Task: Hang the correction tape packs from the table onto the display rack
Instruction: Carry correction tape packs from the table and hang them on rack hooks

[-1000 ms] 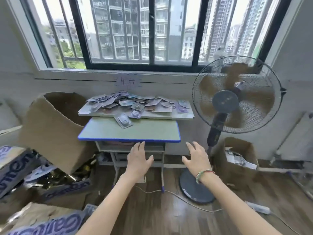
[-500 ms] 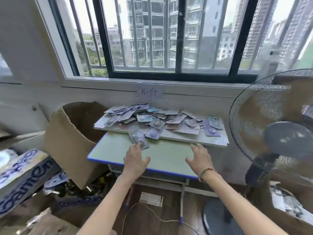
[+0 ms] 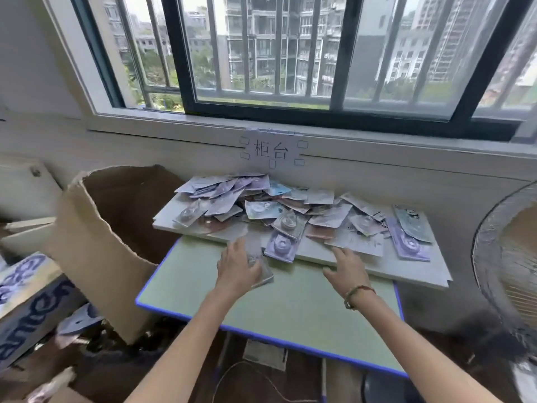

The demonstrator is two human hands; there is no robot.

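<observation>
At the green, blue-edged table [image 3: 290,309], the left hand [image 3: 236,269] apparently grips 1 blurred clear-blister correction tape pack [image 3: 259,264]; the right hand [image 3: 347,269], fingers spread, reaches toward the heaped packs [image 3: 290,210] beyond. No display rack visible; none hung.

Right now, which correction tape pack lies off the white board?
The pack under the left hand: it alone lies on the green tabletop; the others sit on the white board.

Two bare forearms in view, no sleeves visible on either. Left hand [image 3: 236,267]: nothing on the wrist, no rings seen. Right hand [image 3: 348,267]: thin braided cord bracelet [image 3: 358,292] at the wrist, red and greenish strands, with a small bead or knot on the underside. Nails short, details blurred.
</observation>
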